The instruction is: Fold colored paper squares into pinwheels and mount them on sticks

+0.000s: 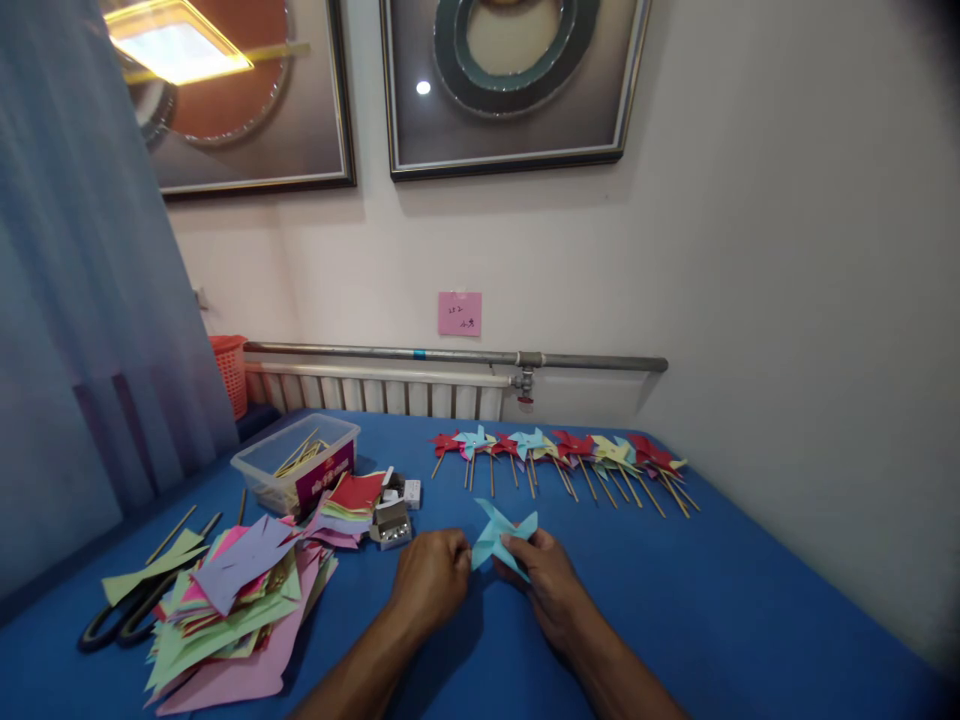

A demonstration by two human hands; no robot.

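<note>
Both my hands meet over the blue table (712, 600) near its middle. My right hand (544, 580) pinches a light blue paper pinwheel (499, 535) by its lower edge. My left hand (431, 575) is curled closed against the pinwheel's left side, its fingertips touching the paper. A row of several finished pinwheels on wooden sticks (562, 455) lies farther back, in red, yellow and light blue.
A pile of cut coloured paper (232, 610) lies at the left with black scissors (127, 615) beside it. A clear plastic box of sticks (296, 465), a stack of paper squares (352, 495) and small pin boxes (394, 520) stand behind. A radiator runs along the wall.
</note>
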